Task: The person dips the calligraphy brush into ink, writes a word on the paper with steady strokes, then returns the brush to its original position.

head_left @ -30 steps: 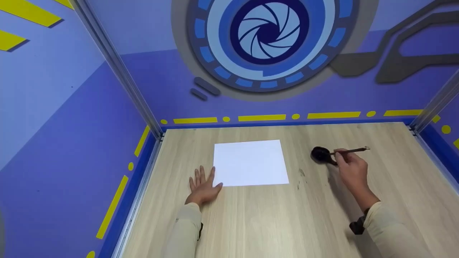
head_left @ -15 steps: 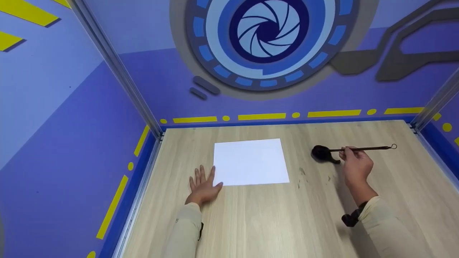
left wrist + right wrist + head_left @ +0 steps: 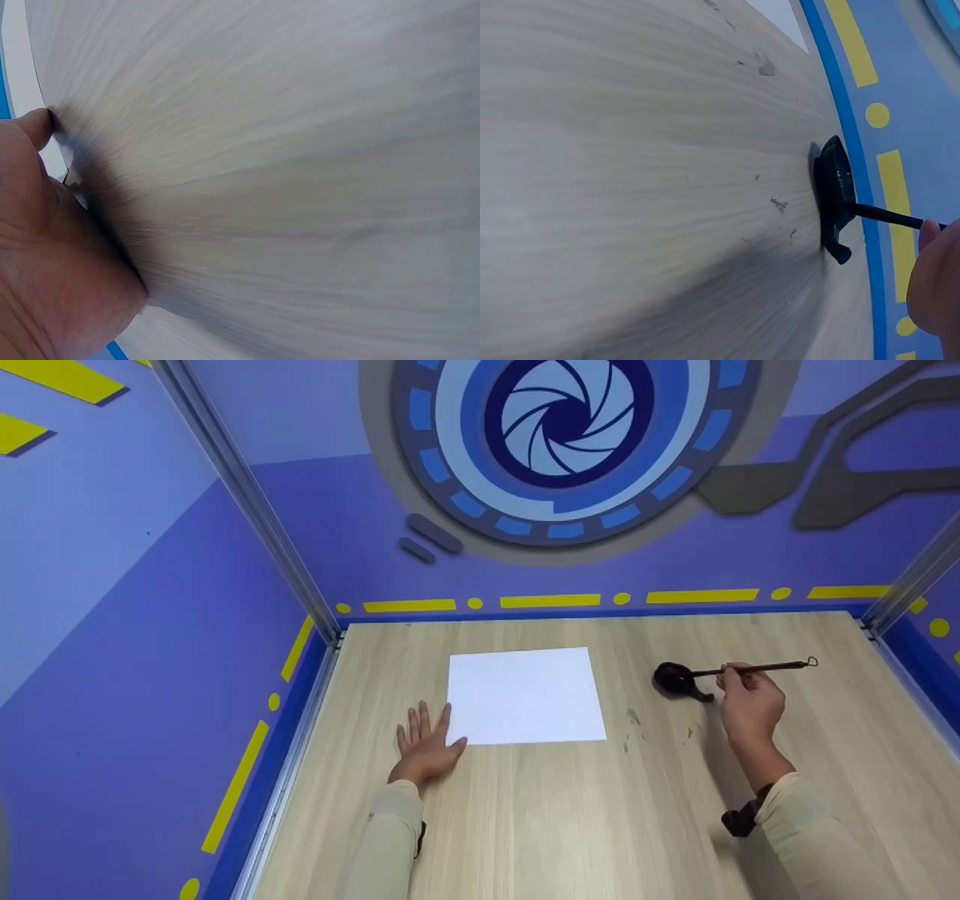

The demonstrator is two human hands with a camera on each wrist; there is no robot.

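In the head view a white sheet of paper (image 3: 525,697) lies on the wooden table. My left hand (image 3: 427,751) rests with spread, straight fingers along its lower left edge, thumb on the corner; the left wrist view shows the palm side of that hand (image 3: 64,277) against the wood. Over to the right, my right hand (image 3: 754,709) pinches a slim dark writing brush (image 3: 784,666) with a hanging loop at its end. The brush's tip is inside a black dish with a curved handle (image 3: 673,681). From the right wrist, the brush (image 3: 892,217) slants into this dish (image 3: 834,184).
Dark smudges (image 3: 634,717) mark the table (image 3: 540,817) between paper and dish. Blue and purple panels with yellow markings enclose the back and sides, joined by metal corner posts (image 3: 255,502). A black wrist device (image 3: 739,820) sits on the right forearm.
My right hand has shifted slightly right and away from me. The brush, steeper at first, now leans lower, its loop end farther right. My left hand and the paper stay put.
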